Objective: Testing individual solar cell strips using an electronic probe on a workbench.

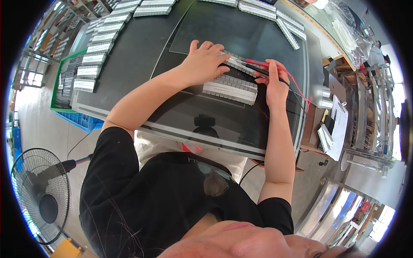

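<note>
**Probes on grey strips at a dark glass bench**

Dark glass covered the workbench (129, 81), with rows of pale grey ribbed strips (103, 38) lined along its far and left edges. At the left edge, a green plastic crate (58, 86) held more grey strips. The left hand (204, 62) lay flat, fingers together, pressing a single grey strip (234, 60). The right hand (273, 84) had its fingers pinched around red and black test probes (258, 65), tips touching that strip. Just nearer lay a stacked block of grey strips (230, 88).
</note>
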Motion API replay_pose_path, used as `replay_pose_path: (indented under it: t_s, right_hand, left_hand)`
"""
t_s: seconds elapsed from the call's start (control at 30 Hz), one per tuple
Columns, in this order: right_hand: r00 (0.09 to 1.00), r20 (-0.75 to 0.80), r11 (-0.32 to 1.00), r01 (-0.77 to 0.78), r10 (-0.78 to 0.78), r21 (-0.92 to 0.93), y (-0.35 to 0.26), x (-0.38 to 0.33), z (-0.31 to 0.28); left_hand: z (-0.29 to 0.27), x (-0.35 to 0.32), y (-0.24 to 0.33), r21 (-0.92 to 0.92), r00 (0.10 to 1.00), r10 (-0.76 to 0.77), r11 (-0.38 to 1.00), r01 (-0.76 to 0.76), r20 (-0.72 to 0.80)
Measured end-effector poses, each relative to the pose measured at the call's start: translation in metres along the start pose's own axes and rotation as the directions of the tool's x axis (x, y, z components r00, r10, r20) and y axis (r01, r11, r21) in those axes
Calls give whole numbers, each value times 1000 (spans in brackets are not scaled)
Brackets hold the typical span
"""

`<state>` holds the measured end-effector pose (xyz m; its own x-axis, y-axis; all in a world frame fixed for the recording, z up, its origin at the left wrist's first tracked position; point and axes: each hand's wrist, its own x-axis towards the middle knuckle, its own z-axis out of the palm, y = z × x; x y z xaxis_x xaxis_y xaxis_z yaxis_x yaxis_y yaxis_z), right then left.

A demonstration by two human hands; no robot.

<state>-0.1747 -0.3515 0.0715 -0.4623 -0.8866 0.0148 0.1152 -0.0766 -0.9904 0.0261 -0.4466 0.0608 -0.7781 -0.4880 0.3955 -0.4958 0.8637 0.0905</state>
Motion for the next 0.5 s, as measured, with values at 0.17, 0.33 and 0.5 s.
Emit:
replay_pose_path:
  t_s: [0.17, 0.33, 0.5]
  right_hand:
    - [1000, -11, 1000, -2, 2, 22, 1, 1, 0]
    - [1000, -14, 1000, -9, 9, 24, -1, 0, 0]
    - [998, -61, 996, -10, 16, 91, -3, 0, -2]
  left_hand:
    - [2, 6, -4, -15, 1000, 14, 1000, -14, -12]
    - [3, 24, -12, -79, 997, -18, 997, 24, 70]
    - [4, 33, -16, -157, 992, 53, 987, -34, 116]
